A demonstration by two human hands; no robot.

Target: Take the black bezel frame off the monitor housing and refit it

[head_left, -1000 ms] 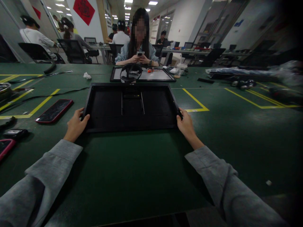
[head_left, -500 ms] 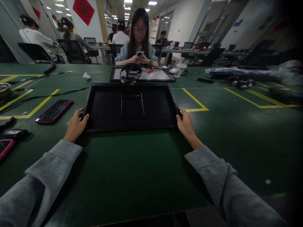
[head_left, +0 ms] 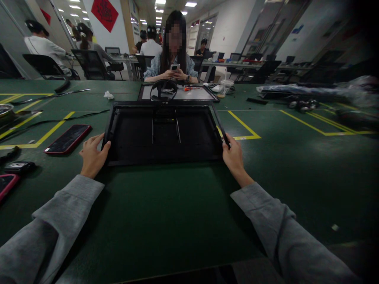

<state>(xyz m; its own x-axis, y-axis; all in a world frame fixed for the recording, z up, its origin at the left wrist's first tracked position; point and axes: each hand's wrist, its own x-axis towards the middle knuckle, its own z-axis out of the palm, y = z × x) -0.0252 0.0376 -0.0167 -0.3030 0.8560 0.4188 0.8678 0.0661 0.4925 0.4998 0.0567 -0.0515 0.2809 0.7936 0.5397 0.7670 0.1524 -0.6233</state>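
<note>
One frame (head_left: pixel 220 123) has risen off one shell (head_left: pixel 133 134), showing two distinct parts.
Two hands, left hand (head_left: pixel 93 157) and right hand (head_left: pixel 233 158), close thumb and fingers on its sides; whether the left also grips the shell cannot be told. The shell rests on the table (head_left: pixel 177 209), two phones (head_left: pixel 68 139) leftward.
</note>
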